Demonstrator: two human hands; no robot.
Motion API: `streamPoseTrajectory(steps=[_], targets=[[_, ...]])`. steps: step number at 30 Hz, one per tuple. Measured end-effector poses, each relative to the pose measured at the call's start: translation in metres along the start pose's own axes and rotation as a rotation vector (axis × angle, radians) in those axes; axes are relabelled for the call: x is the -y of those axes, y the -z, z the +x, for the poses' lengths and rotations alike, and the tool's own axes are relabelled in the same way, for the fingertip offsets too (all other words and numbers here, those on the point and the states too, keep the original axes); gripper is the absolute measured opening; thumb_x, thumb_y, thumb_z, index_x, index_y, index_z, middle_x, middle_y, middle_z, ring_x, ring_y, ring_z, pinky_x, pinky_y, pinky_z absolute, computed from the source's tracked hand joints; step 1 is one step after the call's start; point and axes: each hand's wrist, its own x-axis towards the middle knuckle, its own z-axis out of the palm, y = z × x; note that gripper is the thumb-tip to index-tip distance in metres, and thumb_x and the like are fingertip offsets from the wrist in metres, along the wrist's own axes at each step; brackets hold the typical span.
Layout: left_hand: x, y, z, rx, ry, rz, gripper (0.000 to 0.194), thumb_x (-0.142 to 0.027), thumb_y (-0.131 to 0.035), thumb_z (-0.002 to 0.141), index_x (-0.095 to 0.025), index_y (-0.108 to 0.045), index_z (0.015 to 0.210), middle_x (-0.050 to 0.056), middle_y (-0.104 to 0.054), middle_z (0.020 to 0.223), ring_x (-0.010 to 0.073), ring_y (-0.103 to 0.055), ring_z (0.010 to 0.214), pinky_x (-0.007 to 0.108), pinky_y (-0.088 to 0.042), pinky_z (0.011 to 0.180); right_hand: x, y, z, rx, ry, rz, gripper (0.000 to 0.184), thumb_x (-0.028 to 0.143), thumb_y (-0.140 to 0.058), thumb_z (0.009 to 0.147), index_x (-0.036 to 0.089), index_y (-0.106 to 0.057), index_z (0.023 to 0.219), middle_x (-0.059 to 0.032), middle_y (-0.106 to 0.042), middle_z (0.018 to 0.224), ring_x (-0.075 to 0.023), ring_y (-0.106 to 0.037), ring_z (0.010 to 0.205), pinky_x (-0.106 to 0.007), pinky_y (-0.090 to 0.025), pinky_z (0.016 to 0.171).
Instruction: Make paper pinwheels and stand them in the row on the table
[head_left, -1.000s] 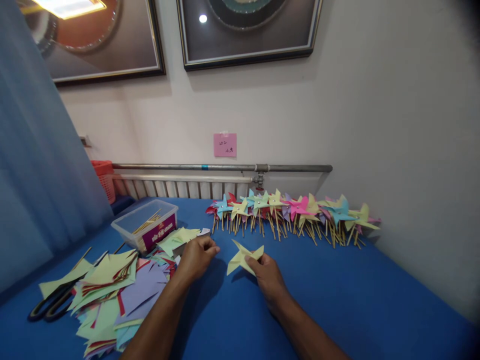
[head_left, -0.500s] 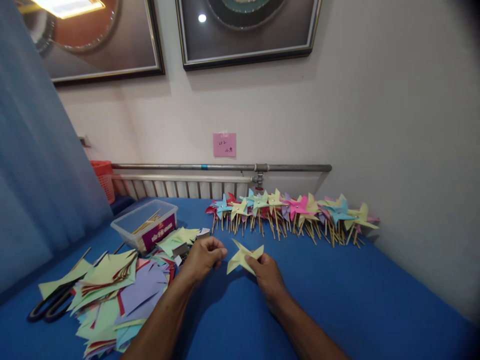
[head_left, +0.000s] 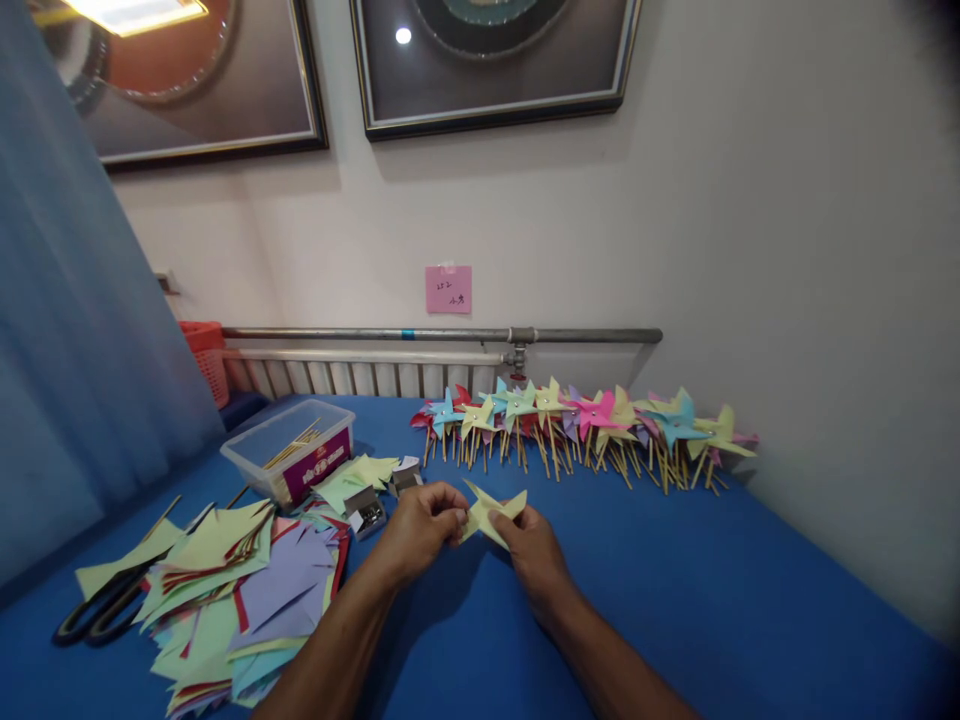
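A pale yellow paper pinwheel (head_left: 489,513) with folded blades is pinched between the thumb and fingers of my right hand (head_left: 531,545). My left hand (head_left: 424,525) is closed in a pinch at the pinwheel's left blade, with its fingertips overlapping the paper; whatever lies between them is too small or hidden to make out. Just left of that hand, a small open box (head_left: 366,512) holds small dark metal pieces. Another small grey box (head_left: 406,476) stands behind it.
Finished pinwheels (head_left: 592,412) on sticks lie in a row along the wall. On the left are stacked coloured paper pieces (head_left: 289,580), black-handled scissors (head_left: 112,605) and a clear plastic tub (head_left: 289,450) of sticks. A blue cloth (head_left: 675,620) covers the table.
My left hand has moved right and slightly down, from beside the small boxes to the pinwheel's left blade, uncovering the open box. My right hand keeps the pinwheel almost still.
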Motion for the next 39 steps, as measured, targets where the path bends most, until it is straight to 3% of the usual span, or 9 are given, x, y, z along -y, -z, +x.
streamPoseTrajectory(steps=[4, 9, 14, 18, 22, 28, 34, 39], targets=[[0.001, -0.001, -0.001, -0.074, -0.073, 0.138, 0.007, -0.022, -0.062, 0.073, -0.017, -0.068, 0.074, -0.003, -0.057, 0.060, 0.0105, -0.048, 0.056, 0.022, -0.036, 0.055, -0.002, 0.001, 0.001, 0.000, 0.021, -0.031, 0.030, 0.039, -0.076, 0.064, 0.018, -0.072, 0.084, -0.0032, -0.075, 0.075, -0.0230, -0.066, 0.070, -0.031, -0.049, 0.065], [0.003, -0.006, 0.001, -0.191, -0.156, 0.139, 0.007, -0.020, -0.066, 0.067, -0.018, -0.073, 0.067, 0.005, -0.067, 0.088, 0.0154, -0.059, 0.075, 0.025, -0.042, 0.065, -0.001, 0.003, 0.000, -0.039, 0.052, -0.070, 0.029, 0.042, -0.076, 0.066, 0.019, -0.071, 0.084, -0.0022, -0.073, 0.072, -0.0217, -0.064, 0.067, -0.030, -0.048, 0.063], [0.005, -0.020, 0.000, -0.160, -0.044, -0.062, 0.011, -0.023, -0.073, 0.059, -0.016, -0.077, 0.067, 0.014, -0.063, 0.129, 0.0271, -0.064, 0.106, 0.035, -0.048, 0.088, -0.001, -0.001, -0.004, -0.001, 0.034, -0.005, 0.034, 0.045, -0.080, 0.065, 0.019, -0.069, 0.084, -0.0012, -0.071, 0.071, -0.0196, -0.061, 0.065, -0.027, -0.045, 0.059], [0.004, -0.025, -0.003, -0.125, -0.061, -0.086, 0.009, -0.022, -0.074, 0.059, -0.016, -0.077, 0.065, 0.016, -0.061, 0.135, 0.0330, -0.055, 0.127, 0.041, -0.039, 0.107, -0.002, -0.006, -0.008, 0.052, -0.003, 0.059, 0.042, 0.048, -0.083, 0.062, 0.017, -0.070, 0.088, -0.0034, -0.074, 0.079, -0.0198, -0.063, 0.068, -0.026, -0.045, 0.059], [0.006, -0.025, -0.001, -0.132, -0.034, -0.102, 0.009, -0.023, -0.075, 0.060, -0.016, -0.077, 0.066, 0.015, -0.064, 0.129, 0.0319, -0.060, 0.120, 0.040, -0.041, 0.106, -0.003, -0.007, -0.009, 0.064, -0.058, 0.156, 0.046, 0.048, -0.085, 0.061, 0.016, -0.070, 0.091, -0.0037, -0.074, 0.080, -0.0186, -0.063, 0.068, -0.027, -0.046, 0.062], [0.011, -0.026, 0.002, -0.154, -0.032, -0.143, 0.014, -0.027, -0.078, 0.058, -0.014, -0.076, 0.063, 0.011, -0.069, 0.107, 0.0230, -0.064, 0.093, 0.032, -0.049, 0.086, 0.000, -0.008, -0.012, 0.098, -0.103, 0.250, 0.041, 0.042, -0.086, 0.062, 0.017, -0.068, 0.088, 0.0000, -0.070, 0.074, -0.0151, -0.058, 0.064, -0.026, -0.044, 0.062], [0.008, -0.027, 0.000, -0.111, 0.026, -0.226, 0.019, -0.030, -0.078, 0.058, -0.014, -0.071, 0.062, 0.005, -0.067, 0.076, 0.0154, -0.059, 0.071, 0.027, -0.045, 0.070, 0.005, -0.008, -0.015, 0.126, -0.128, 0.278, 0.035, 0.039, -0.086, 0.063, 0.018, -0.067, 0.083, 0.0027, -0.065, 0.068, -0.0141, -0.056, 0.063, -0.026, -0.044, 0.064], [0.004, -0.027, -0.002, -0.061, 0.119, -0.249, 0.023, -0.033, -0.077, 0.058, -0.014, -0.065, 0.062, 0.000, -0.061, 0.053, 0.0087, -0.044, 0.049, 0.023, -0.034, 0.056, 0.008, -0.008, -0.017, 0.134, -0.144, 0.268, 0.038, 0.042, -0.087, 0.061, 0.018, -0.067, 0.082, 0.0015, -0.067, 0.071, -0.0160, -0.058, 0.067, -0.028, -0.046, 0.068]])
